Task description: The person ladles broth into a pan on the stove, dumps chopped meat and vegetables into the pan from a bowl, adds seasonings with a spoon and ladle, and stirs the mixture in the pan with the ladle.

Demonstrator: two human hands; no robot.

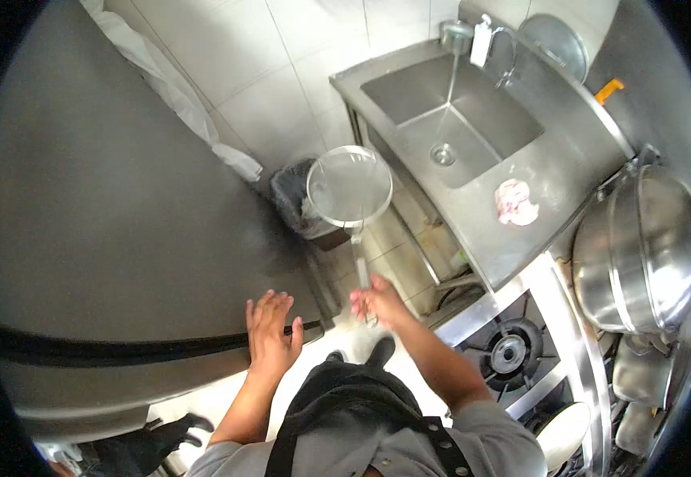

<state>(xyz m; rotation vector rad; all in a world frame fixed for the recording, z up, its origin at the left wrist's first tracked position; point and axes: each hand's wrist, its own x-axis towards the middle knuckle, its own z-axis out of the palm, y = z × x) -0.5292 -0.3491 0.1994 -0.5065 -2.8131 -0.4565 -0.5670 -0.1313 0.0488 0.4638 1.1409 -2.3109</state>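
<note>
In the lower middle, my right hand (379, 304) is wrapped round the handle of a round mesh strainer (351, 188). Its wide hoop points away from me, over the floor and partly in front of a bin. My left hand (271, 327) is open with its fingers stretched out, at the edge of a large dark grey appliance (139, 199). Whether the palm touches that edge, I cannot tell. Nothing shows in the left hand.
Water runs into a steel sink (472, 119). On its counter lies a crumpled whitish-pink item (514, 202). A lined bin (294, 191) stands ahead, a gas burner (509, 354) and large steel pot (639, 250) to the right. Another person's dark clothing (127, 449) shows lower left.
</note>
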